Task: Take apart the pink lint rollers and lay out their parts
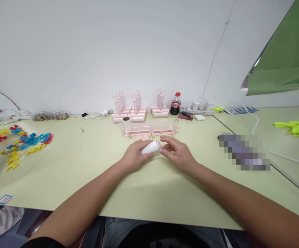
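My left hand is closed around a white lint roll, which lies tilted with its pinkish end toward the right. My right hand is at that end, its thumb and fingertips bent against the rim. Just beyond my hands stand two pale pink trough-shaped holders, side by side. Small pink discs lie in front of the left one. Another white roll stands upright behind it, showing a brown core. Clear pinkish tubes stand around the holders.
Along the wall are several pink lint rollers with heart-topped handles, a cola bottle and a power strip. Colourful plastic pieces lie left. A blurred dark object, cables and yellow-green pieces are right.
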`<act>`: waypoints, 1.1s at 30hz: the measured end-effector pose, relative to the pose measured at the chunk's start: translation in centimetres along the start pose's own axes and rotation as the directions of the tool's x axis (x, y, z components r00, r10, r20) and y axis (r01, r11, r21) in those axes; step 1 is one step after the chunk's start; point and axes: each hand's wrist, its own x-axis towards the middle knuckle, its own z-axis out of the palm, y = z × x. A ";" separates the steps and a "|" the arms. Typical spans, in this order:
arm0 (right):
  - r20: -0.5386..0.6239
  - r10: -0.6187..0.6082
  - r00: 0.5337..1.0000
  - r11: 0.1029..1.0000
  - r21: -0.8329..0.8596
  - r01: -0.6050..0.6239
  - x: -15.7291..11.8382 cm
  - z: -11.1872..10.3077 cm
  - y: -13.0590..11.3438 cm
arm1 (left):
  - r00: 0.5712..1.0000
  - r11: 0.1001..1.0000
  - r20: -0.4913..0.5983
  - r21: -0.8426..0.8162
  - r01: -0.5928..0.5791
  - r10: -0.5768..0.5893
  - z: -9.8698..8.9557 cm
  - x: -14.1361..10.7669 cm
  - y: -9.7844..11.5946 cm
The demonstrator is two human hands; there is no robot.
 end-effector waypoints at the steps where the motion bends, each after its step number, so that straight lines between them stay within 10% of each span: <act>1: -0.045 -0.042 0.998 0.999 -0.012 0.042 -0.1 0.1 0.0 | 1.000 1.000 -0.012 -0.024 0.013 -0.013 0.0 0.0 0.1; 5: -0.195 -0.158 0.968 0.987 -0.047 0.152 -0.9 0.8 -0.3 | 0.999 0.995 -0.038 -0.092 0.030 -0.033 0.0 0.0 0.3; 10: 0.142 -0.090 0.986 0.995 -0.039 0.097 -0.9 0.7 -0.5 | 0.995 0.989 -0.056 -0.123 0.080 -0.088 0.1 -0.3 0.6; 13: 0.070 -0.086 0.994 0.962 -0.252 0.101 0.5 -0.6 0.9 | 0.992 0.992 -0.072 -0.086 0.096 -0.102 0.0 -0.5 0.9; 19: 0.002 0.232 0.973 0.712 -0.682 -0.168 2.9 -3.0 5.0 | 0.997 0.990 -0.037 -0.125 0.059 -0.065 -0.3 -0.7 1.5; 33: 0.004 0.149 0.989 0.716 -0.690 -0.106 2.9 -2.9 4.1 | 0.937 0.821 -0.074 -0.508 0.259 -0.341 -0.7 0.4 0.7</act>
